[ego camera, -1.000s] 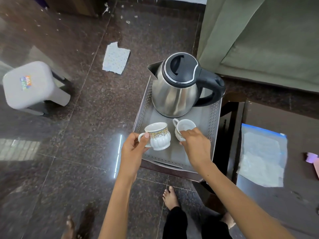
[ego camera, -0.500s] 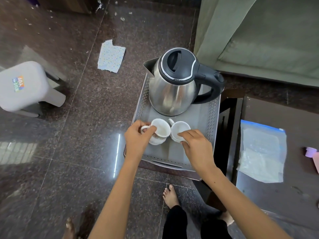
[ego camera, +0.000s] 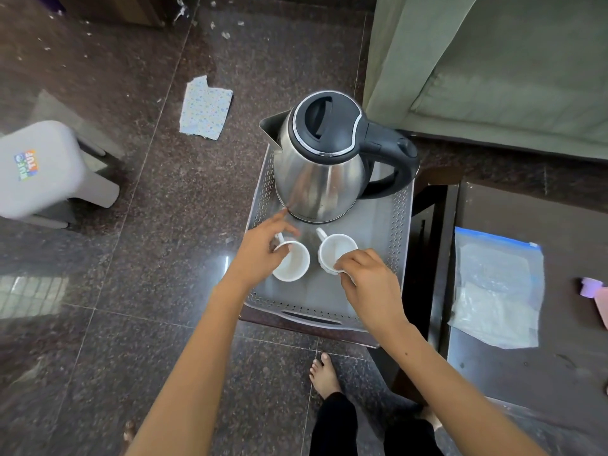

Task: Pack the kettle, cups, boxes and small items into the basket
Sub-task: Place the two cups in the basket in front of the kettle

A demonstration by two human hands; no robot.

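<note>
Head camera is looking down on the left hand (ego camera: 263, 251), whose fingers (ego camera: 285, 214) are spreading loosely over the handle side of the left cup (ego camera: 292, 262); whether they are gripping it or only touching is hard to tell. The right hand (ego camera: 368, 284) is pinching the near rim of the right cup (ego camera: 335, 255) between thumb and fingertips.

Taking the kettle (ego camera: 322, 169) as the landmark, both cups are standing upright just in front of it, mouths facing up, side by side but apart, with their handles pointing back toward the kettle. All three are sitting on the floor of the grey perforated basket (ego camera: 399, 232). The kettle is standing upright at the far end, its spout-to-handle line running across the basket, spout to the left and black handle to the right.

By my judgement, kettle and cups are packed and only being settled. Boxes and small items are not showing in the basket; right of the kettle, on a dark table (ego camera: 526, 373), a zip bag (ego camera: 496, 284) and a pink item (ego camera: 595, 291) are lying, perhaps still to go.
</note>
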